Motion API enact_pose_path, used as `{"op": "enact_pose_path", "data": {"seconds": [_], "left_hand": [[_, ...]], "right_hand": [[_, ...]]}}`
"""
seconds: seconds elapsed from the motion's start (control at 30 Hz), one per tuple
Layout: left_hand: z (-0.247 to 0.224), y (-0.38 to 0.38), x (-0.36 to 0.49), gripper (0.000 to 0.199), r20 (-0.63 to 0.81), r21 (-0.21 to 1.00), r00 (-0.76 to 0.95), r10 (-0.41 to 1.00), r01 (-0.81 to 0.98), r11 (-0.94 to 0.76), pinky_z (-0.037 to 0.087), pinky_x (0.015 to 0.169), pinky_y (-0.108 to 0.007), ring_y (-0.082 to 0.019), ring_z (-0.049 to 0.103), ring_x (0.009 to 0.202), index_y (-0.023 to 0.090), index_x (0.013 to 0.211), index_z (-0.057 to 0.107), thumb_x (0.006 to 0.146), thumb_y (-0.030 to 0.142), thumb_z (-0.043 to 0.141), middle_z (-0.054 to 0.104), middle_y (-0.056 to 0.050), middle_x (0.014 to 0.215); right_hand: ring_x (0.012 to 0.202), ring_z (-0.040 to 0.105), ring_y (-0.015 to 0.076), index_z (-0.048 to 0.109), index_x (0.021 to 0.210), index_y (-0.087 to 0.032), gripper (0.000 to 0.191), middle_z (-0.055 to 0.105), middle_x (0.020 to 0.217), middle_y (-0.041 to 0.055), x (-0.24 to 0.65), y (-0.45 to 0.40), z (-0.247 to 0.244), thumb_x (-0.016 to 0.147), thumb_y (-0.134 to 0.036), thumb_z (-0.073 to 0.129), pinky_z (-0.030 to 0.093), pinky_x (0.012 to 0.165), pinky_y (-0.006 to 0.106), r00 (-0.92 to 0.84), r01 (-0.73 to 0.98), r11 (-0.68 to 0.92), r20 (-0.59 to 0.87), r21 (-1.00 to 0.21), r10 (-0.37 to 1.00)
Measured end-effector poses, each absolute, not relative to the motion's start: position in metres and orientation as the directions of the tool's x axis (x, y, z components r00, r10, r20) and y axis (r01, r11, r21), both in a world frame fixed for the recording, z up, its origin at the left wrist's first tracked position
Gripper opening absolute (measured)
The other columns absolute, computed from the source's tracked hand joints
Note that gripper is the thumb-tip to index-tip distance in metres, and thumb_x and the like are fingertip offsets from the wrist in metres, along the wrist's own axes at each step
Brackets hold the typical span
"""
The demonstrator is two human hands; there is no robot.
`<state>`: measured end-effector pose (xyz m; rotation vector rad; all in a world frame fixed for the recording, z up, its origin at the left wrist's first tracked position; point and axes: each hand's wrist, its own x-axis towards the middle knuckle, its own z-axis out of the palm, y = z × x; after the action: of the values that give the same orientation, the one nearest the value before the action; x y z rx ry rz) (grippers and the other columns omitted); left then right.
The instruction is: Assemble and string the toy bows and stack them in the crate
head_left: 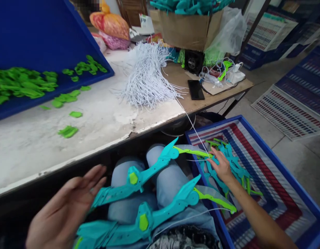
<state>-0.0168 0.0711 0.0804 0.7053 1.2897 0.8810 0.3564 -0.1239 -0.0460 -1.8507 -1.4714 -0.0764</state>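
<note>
Two teal and lime-green plastic pieces, shaped like toy bows, lie across my lap: a farther piece (152, 173) and a nearer piece (170, 212). My right hand (220, 164) pinches a white string (193, 126) at the green tip of the farther piece. This string runs up to a large bundle of white strings (151, 77) on the table. My left hand (69, 204) is open, palm turned toward the pieces, fingers stretched out beside the farther piece's left end. Another white string (185, 219) runs from the nearer piece's green tip toward my lap.
A blue crate (275, 169) at my right holds several teal-and-green pieces. Green parts (25, 83) sit in a blue tray (45, 31), with more loose on the white table (102, 119). A phone (195, 90), a fan (194, 62) and a cardboard box (184, 29) stand farther back.
</note>
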Motion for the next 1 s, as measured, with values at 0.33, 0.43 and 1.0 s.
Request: {"op": "enact_pose_path", "data": {"seconds": [0.33, 0.43, 1.0], "left_hand": [[0.018, 0.031, 0.149, 0.035, -0.288, 0.957, 0.831, 0.475, 0.227, 0.183, 0.031, 0.110, -0.042, -0.028, 0.051, 0.123, 0.020, 0.105, 0.070, 0.070, 0.023, 0.070, 0.062, -0.008, 0.127], [-0.011, 0.018, 0.218, 0.034, -0.224, 0.971, 0.916, 0.333, 0.179, 0.161, 0.033, 0.107, -0.035, -0.026, 0.054, 0.117, 0.017, 0.095, 0.071, 0.062, 0.008, 0.071, 0.068, -0.007, 0.113], [0.032, 0.062, 0.037, 0.037, -0.477, 0.860, 0.804, 0.355, 0.510, 0.001, 0.033, 0.056, -0.021, -0.011, 0.044, 0.058, 0.015, 0.078, 0.070, 0.083, 0.047, 0.054, 0.056, 0.002, 0.060]], "right_hand": [[0.089, 0.064, 0.0229, 0.061, 0.120, -0.024, 0.033, 0.068, 0.102, 0.0075, 0.350, -0.119, -0.022, 0.089, -0.033, 0.057, 0.053, 0.082, 0.039, 0.392, 0.816, -0.107, 0.407, -0.568, 0.825], [0.091, 0.065, 0.0227, 0.060, 0.122, -0.024, 0.034, 0.068, 0.104, 0.0074, 0.346, -0.121, -0.014, 0.090, -0.033, 0.057, 0.054, 0.082, 0.038, 0.406, 0.818, -0.113, 0.427, -0.564, 0.808], [0.072, 0.067, 0.0233, 0.051, 0.132, -0.025, 0.051, 0.070, 0.098, 0.0073, 0.351, -0.157, -0.029, 0.088, -0.050, 0.053, 0.056, 0.066, 0.037, 0.481, 0.811, -0.204, 0.427, -0.548, 0.765]]}}
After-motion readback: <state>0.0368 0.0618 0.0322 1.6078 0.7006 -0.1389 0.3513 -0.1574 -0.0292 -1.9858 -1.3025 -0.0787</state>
